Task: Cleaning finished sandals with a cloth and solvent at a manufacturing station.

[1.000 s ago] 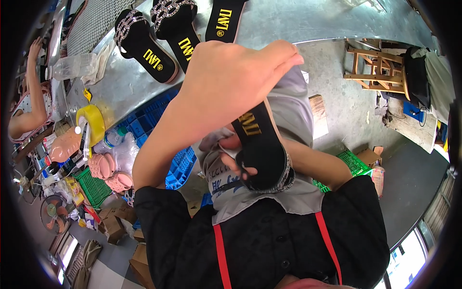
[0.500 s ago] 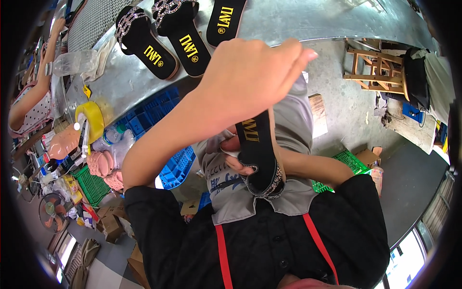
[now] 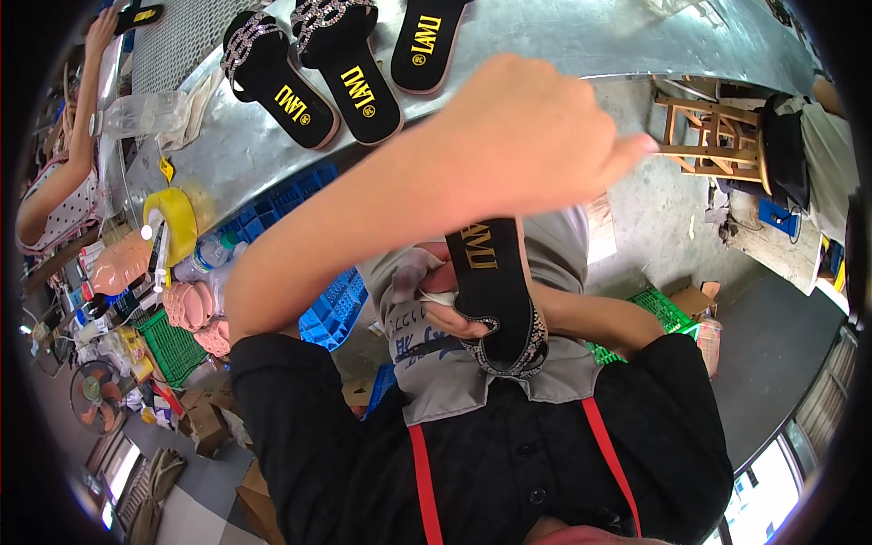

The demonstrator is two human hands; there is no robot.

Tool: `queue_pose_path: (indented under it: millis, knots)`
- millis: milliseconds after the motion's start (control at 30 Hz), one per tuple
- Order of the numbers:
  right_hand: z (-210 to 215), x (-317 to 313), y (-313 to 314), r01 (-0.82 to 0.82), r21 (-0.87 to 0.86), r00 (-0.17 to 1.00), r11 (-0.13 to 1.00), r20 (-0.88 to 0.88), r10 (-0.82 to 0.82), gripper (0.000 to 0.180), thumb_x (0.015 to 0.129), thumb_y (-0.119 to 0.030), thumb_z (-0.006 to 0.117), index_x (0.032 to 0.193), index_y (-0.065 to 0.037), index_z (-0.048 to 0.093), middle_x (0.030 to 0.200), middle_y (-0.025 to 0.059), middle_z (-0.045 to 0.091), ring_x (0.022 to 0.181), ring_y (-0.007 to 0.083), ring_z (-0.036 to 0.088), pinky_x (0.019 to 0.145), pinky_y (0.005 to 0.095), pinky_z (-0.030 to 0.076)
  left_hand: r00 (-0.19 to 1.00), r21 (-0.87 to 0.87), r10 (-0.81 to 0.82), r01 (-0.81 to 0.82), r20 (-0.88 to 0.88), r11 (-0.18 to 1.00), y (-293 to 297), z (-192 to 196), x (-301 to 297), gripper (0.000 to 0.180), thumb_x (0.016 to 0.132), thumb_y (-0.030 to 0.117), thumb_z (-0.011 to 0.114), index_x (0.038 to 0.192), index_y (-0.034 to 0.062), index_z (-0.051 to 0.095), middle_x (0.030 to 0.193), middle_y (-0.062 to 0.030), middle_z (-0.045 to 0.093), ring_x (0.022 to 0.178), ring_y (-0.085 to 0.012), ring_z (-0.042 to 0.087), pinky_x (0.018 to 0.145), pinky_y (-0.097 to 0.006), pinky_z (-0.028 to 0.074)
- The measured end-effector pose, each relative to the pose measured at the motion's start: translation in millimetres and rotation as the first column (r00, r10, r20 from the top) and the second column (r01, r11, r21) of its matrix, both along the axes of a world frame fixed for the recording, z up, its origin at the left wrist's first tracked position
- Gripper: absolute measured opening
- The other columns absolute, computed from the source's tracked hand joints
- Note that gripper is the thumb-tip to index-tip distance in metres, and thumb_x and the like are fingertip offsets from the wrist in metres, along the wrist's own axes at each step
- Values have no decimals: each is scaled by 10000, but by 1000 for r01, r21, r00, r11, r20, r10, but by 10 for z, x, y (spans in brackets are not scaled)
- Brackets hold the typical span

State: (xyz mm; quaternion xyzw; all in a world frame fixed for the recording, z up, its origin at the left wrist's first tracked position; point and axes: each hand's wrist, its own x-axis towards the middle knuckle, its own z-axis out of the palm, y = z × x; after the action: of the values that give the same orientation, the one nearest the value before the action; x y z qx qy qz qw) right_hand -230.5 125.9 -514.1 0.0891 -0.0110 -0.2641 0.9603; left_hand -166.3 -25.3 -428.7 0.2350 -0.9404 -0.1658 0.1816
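Note:
My left hand (image 3: 536,136) is raised over my lap, back upward and fingers curled under; whatever they may hold is hidden. Below it, my right hand (image 3: 450,318) reaches from behind a black slide sandal (image 3: 495,300) and wraps round its edge. The sandal has a rhinestone strap at its lower end, towards my chest, and gold lettering on its insole. My left hand and wrist cover its upper end; I cannot tell if they touch it. A small whitish piece (image 3: 440,296) lies at the right hand's fingers. Similar sandals (image 3: 350,82) rest on the metal table (image 3: 563,45).
A plastic bottle (image 3: 145,116) and a yellow tape roll (image 3: 179,222) are at the left. Blue crates (image 3: 331,313) stand beneath the table, a green crate (image 3: 658,309) at my right. A wooden stool (image 3: 713,136) stands far right. Another person's arm (image 3: 84,118) reaches up at the far left.
My left hand has moved right and slightly up, with one digit now pointing further out. The held sandal has shifted slightly. At far left, a dark sandal now shows by the other person's hand.

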Motion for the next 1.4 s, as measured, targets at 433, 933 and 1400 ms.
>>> queue_pose_path:
  millis: [433, 933, 1400]
  knots:
    - [116, -204, -216, -169, -210, 966, 963, -230, 119, 294, 1064, -90, 458, 1295, 56, 565, 643, 128, 587, 446, 172, 532, 403, 274, 378, 902, 54, 363, -361, -231, 931, -96, -712, 808, 432, 1088, 275, 470, 769, 45, 647, 592, -153, 574, 541, -337, 591, 528, -403, 449]
    - [-110, -2, -87, -121, -136, 985, 983, 103, 135, 306, 1082, -136, 467, 1274, 75, 578, 603, 90, 574, 489, 172, 559, 454, 295, 403, 560, 773, 671, -82, -486, 629, 535, -583, 1122, 846, 1090, 610, 30, 691, 68, 544, 601, 16, 415, 547, -89, 278, 545, -290, 208]
    - [-185, -436, -42, 74, -566, 223, 821, -793, -567, 233, 1034, -190, 507, 1115, -31, 656, 805, 63, 651, 524, 151, 521, 504, 272, 402, 328, 404, 814, 906, -479, -127, 905, -558, 488, 880, 1066, 656, 189, 1556, -66, 309, 1432, -373, 524, 1273, -478, 599, 1056, -479, 527]
